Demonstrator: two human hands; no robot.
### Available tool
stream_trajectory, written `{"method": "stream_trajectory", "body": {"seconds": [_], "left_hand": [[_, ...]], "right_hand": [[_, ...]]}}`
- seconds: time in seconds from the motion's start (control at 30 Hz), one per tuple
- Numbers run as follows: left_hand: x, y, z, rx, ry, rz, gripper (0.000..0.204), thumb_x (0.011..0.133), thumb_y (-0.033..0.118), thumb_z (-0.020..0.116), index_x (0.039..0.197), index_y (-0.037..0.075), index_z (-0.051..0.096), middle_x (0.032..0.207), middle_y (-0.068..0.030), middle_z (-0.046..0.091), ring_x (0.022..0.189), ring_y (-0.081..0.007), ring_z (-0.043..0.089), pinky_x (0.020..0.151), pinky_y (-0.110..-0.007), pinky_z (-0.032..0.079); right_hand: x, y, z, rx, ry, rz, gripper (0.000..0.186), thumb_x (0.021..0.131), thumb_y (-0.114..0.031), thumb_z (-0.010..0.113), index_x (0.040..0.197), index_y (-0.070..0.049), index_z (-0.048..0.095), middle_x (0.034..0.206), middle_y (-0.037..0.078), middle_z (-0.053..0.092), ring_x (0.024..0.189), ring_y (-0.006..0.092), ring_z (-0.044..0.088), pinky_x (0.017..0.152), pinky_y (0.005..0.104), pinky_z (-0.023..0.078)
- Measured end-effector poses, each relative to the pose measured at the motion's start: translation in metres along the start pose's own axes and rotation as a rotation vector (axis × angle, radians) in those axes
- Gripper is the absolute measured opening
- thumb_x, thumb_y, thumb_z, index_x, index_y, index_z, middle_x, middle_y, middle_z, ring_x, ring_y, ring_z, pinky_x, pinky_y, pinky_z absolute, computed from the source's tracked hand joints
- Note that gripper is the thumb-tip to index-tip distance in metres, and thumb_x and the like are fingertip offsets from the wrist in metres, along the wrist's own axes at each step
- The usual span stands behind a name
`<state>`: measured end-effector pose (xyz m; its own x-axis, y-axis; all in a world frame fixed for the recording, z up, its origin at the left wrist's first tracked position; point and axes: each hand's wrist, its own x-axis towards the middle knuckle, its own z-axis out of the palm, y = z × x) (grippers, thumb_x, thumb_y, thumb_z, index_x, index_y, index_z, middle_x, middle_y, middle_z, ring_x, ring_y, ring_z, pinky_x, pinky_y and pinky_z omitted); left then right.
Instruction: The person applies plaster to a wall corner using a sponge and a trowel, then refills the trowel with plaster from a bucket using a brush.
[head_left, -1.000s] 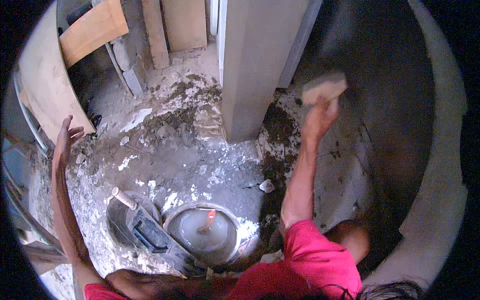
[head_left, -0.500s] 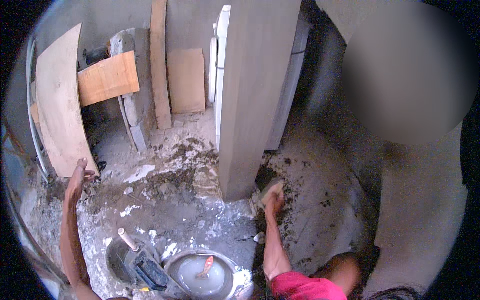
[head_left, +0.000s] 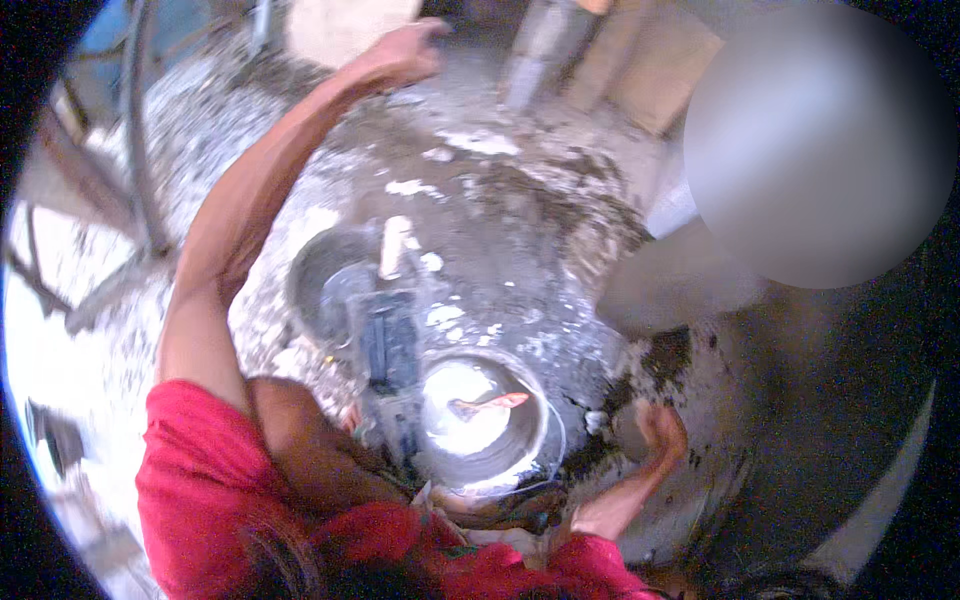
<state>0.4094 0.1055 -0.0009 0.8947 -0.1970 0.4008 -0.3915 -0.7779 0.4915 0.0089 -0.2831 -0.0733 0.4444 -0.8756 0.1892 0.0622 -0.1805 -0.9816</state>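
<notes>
- Round grey metal pan [head_left: 485, 415], lower centre, holds an orange-handled trowel [head_left: 490, 403];
- right hand [head_left: 662, 432] beside it, empty, fingers curled;
- left hand [head_left: 400, 55] upper centre, grip unclear.

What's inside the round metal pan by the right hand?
In the metal pan lies pale grey wet mix, with a small reddish-handled tool resting on it. The mix covers the pan's bottom. The right hand is beside the pan, not in it.
</notes>
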Motion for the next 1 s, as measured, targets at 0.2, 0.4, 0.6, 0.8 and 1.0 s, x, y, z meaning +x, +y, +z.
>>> {"method": "stream_trajectory", "body": {"seconds": [0.2,0.4,0.6,0.8,1.0], "left_hand": [[-0.043,0.009,-0.048,0.212,-0.190,-0.035,0.053,0.074,0.015,0.058,0.124,0.002,0.054,0.105,-0.0264,0.063,0.095,-0.0402,0.062,0.087,-0.044,0.048],[-0.136,0.012,-0.029,0.234,-0.032,0.343,0.040,0.082,0.019,0.059,0.116,-0.002,0.057,0.094,-0.0266,0.063,0.086,-0.0374,0.064,0.079,-0.047,0.048],[-0.229,0.103,-0.039,-0.102,-0.170,-0.047,0.027,0.087,0.020,0.064,0.110,0.004,0.064,0.096,-0.0131,0.065,0.081,-0.0228,0.061,0.074,-0.037,0.049],[-0.279,0.108,-0.031,-0.230,-0.486,0.292,0.026,0.083,0.007,0.060,0.108,0.006,0.064,0.088,-0.0121,0.061,0.087,-0.0311,0.058,0.073,-0.042,0.047],[-0.293,0.100,0.003,-0.089,-0.684,0.580,0.030,0.078,0.012,0.058,0.107,0.008,0.062,0.103,-0.0086,0.059,0.102,-0.0263,0.054,0.101,-0.041,0.037]], "right_hand": [[-0.036,-0.046,0.031,-0.098,-0.240,-0.023,0.040,0.094,-0.037,0.044,0.095,-0.004,0.064,0.085,0.010,0.065,0.093,0.0215,0.057,0.091,0.0376,0.039],[0.056,-0.040,0.066,-0.534,-0.747,-0.121,0.044,0.095,-0.040,0.043,0.097,-0.002,0.064,0.082,0.013,0.065,0.080,0.0252,0.060,0.080,0.0406,0.045],[0.076,-0.044,0.119,-0.745,-1.240,-0.232,0.032,0.094,-0.028,0.048,0.097,-0.001,0.064,0.080,0.016,0.066,0.080,0.0283,0.065,0.073,0.0385,0.049],[0.014,-0.096,0.140,-0.591,-1.874,-0.576,0.017,0.088,-0.009,0.053,0.098,-0.003,0.065,0.084,0.019,0.066,0.081,0.0376,0.065,0.075,0.0434,0.052],[-0.002,-0.083,0.132,-0.941,-2.021,-0.675,0.019,0.080,-0.005,0.058,0.098,-0.002,0.062,0.084,0.021,0.064,0.080,0.0400,0.063,0.071,0.0466,0.051]]}}
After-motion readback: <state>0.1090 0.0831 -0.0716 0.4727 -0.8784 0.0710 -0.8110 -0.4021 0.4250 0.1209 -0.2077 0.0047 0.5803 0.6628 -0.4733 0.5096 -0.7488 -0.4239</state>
